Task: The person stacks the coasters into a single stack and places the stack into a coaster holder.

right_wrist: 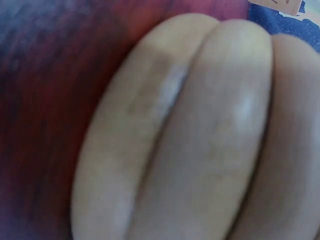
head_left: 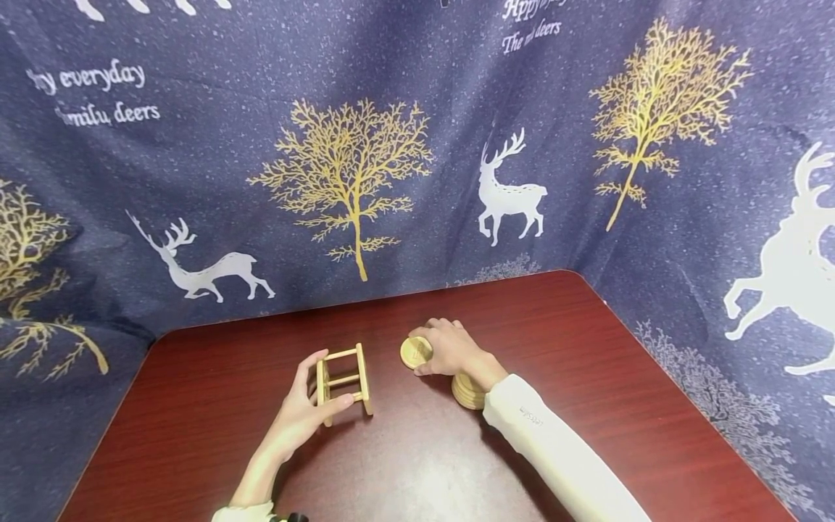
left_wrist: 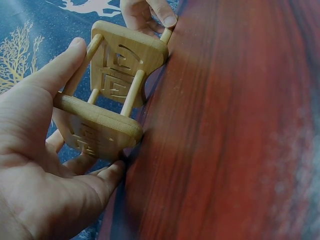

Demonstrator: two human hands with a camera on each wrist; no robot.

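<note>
My left hand (head_left: 296,413) grips the near-left side of a small wooden rack (head_left: 364,384), thumb and fingers spread around its end panel. In the left wrist view the rack (left_wrist: 127,55) shows two end panels with cut-out patterns, joined by round rods, standing on the table. To its right, my right hand (head_left: 449,349) pinches a round wooden coaster (head_left: 414,352) by its edge, close over the table. A stack of similar round coasters (head_left: 467,394) sits under the right wrist, partly hidden by it. Close up, the right wrist view shows the rounded edges of those stacked coasters (right_wrist: 200,135).
The dark red wooden table (head_left: 391,464) has rounded back corners. A blue cloth (head_left: 424,246) with deer, trees and lettering hangs behind it and along the sides. Light glares off the table's front middle.
</note>
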